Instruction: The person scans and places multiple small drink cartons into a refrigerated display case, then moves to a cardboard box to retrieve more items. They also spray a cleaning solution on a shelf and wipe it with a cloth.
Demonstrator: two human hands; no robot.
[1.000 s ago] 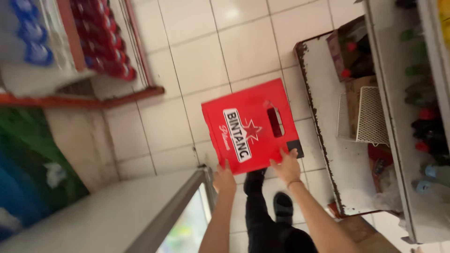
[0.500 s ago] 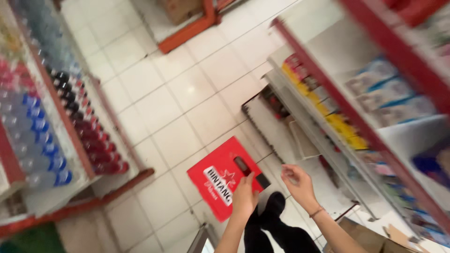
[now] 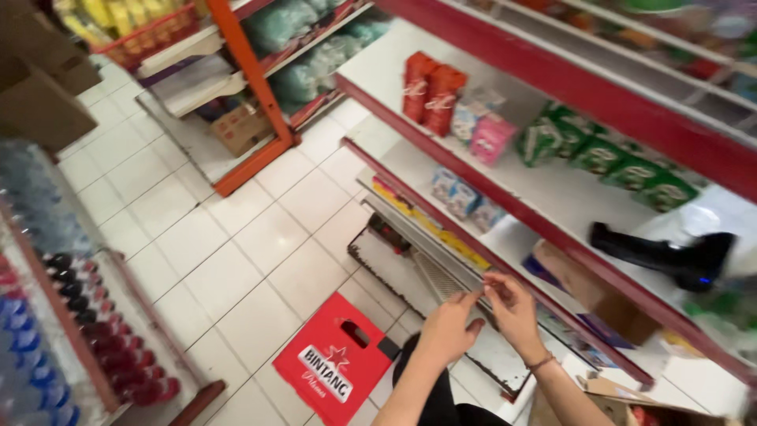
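Note:
My left hand (image 3: 448, 328) and my right hand (image 3: 514, 309) are raised together in front of the low edge of a red-trimmed shelf (image 3: 505, 207), fingertips almost touching. The left hand's fingers are loosely spread and hold nothing. My right hand's fingers curl inward; whether they pinch something small is unclear. A thin band circles the right wrist. A red cardboard carry box (image 3: 335, 368) with a handle slot stands on the white tiled floor (image 3: 260, 260), below and left of my hands, untouched.
Red and green packets line the shelves at right, where a black handheld device (image 3: 664, 257) also lies. An open cardboard box (image 3: 623, 394) sits at bottom right. Bottle racks (image 3: 71, 315) stand at left, and an orange-framed shelf (image 3: 252, 110) stands ahead.
Both hands have let go of the red box, which now rests on the floor. They rose and came together by the shelf. The view swung up and right.

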